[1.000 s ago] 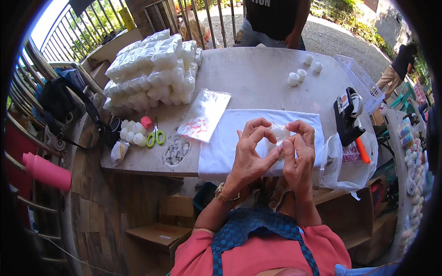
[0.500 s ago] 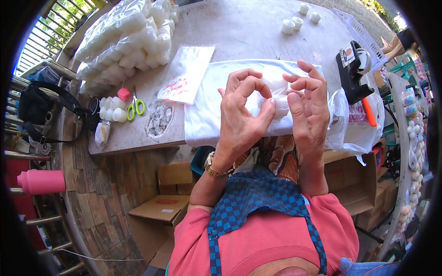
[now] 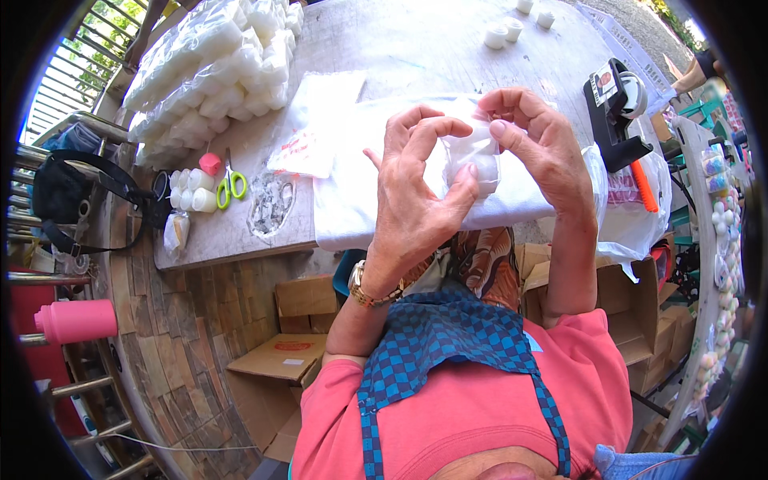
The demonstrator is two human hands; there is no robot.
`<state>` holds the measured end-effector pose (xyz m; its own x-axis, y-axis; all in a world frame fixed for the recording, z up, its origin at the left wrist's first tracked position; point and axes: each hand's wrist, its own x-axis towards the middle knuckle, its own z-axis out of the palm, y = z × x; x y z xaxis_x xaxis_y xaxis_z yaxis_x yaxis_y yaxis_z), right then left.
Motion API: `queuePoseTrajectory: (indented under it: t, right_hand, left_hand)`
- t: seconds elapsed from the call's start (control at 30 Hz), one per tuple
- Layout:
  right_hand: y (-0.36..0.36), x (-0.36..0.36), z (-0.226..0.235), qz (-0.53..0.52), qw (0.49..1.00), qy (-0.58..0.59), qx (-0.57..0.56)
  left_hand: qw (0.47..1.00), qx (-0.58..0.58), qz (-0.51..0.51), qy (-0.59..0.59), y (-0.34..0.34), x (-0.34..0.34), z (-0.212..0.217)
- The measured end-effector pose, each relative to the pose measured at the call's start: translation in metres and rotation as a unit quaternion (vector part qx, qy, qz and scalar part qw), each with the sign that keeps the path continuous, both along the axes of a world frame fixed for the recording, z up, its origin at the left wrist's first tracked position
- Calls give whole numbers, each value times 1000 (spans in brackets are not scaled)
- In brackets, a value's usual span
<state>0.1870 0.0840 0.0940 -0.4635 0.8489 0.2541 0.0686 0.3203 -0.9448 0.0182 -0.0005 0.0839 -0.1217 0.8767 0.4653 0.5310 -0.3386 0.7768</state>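
Note:
Above a white cloth (image 3: 352, 212), both hands are on a clear plastic packet (image 3: 478, 156) with short white cylinders inside. My left hand (image 3: 416, 180) grips its left side, index finger curled over the far part and thumb pressed on the near part. At the packet's far right corner, my right hand (image 3: 536, 140) pinches the plastic between thumb and fingers. On the left of the cloth lies a flat stack of clear bags (image 3: 316, 120) with red print. A black tape dispenser (image 3: 614, 120) stands right of my right hand.
Stacked bags of white cylinders (image 3: 212, 76) fill the back left. Green-handled scissors (image 3: 231, 188), a small group of cylinders (image 3: 192, 190) and a pink lump (image 3: 210, 164) lie nearer. Several loose cylinders (image 3: 502, 34) stand far right. Cardboard boxes (image 3: 276, 368) sit below the table.
My right hand has turned inward from a half-open pose beside the packet and now pinches its far right corner. My left hand keeps its hold, and the packet shows more plainly.

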Motion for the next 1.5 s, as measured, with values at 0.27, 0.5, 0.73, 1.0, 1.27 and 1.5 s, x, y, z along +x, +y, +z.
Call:
queuePoseTrajectory:
  t: [0.27,0.5,0.73,1.0,1.27,1.5]
  right_hand:
    - [21,-1,7,71,993,-88,-26]
    - [28,-9,4,35,993,-99,45]
    - [20,-14,-8,-49,996,-44,58]
    - [18,2,14,28,991,-117,55]
    - [31,8,11,81,986,-128,66]
    - [35,3,7,78,982,-127,113]
  left_hand:
    - [1000,-23,-15,14,-1,2,3]
    - [999,-35,-6,36,-3,5,2]
    - [998,-44,-17,46,-1,3,5]
    - [997,-54,-19,57,-1,2,5]
    - [997,-48,-26,55,0,3,4]
    - [998,-44,-17,50,1,5,5]
